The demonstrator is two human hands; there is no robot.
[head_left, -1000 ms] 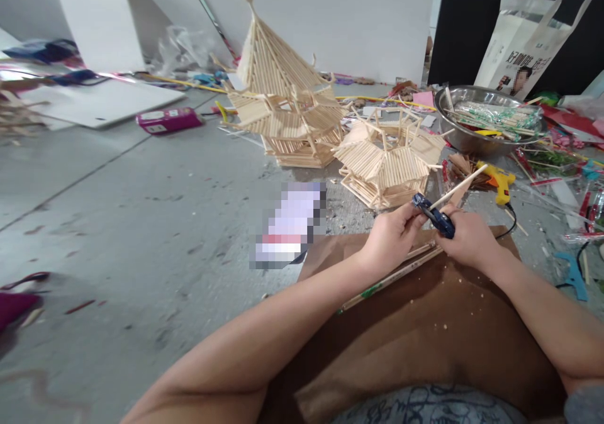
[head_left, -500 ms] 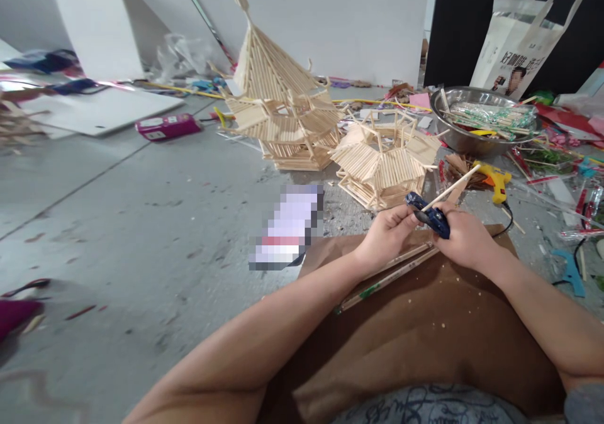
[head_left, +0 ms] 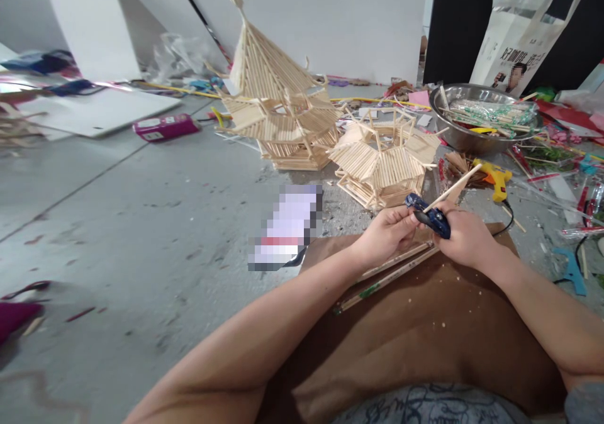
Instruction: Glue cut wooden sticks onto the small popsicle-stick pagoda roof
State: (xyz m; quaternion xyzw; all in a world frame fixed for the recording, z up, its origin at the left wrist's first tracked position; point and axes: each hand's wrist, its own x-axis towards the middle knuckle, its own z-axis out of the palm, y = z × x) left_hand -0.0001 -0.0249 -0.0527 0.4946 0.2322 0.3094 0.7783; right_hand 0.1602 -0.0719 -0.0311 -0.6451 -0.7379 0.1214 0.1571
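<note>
A dark blue hand tool (head_left: pixel 436 222) lies across a pale wooden stick (head_left: pixel 455 186) that slants up to the right. My right hand (head_left: pixel 465 232) is closed round the tool's right end. At its left end, my left hand (head_left: pixel 389 235) pinches with bent fingers; whether it grips the stick or the tool is hard to make out. Beneath both hands, wrapped chopsticks (head_left: pixel 384 281) rest on brown paper (head_left: pixel 425 336) over my lap. Just beyond stands a low roofed stick model (head_left: pixel 389 163), with a taller pointed stick tower (head_left: pixel 278 97) to its left.
A phone (head_left: pixel 287 226) lies on the grey floor (head_left: pixel 141 241). To the right are a yellow glue gun (head_left: pixel 495 178), a metal bowl of sticks (head_left: pixel 455 136) and a light blue clamp (head_left: pixel 570 272). Behind stands a white bag (head_left: pixel 514 46); a magenta packet (head_left: pixel 167 128) is at the left.
The view has shifted very slightly. Both hands keep nearly the same place and hold around the blue tool and stick.
</note>
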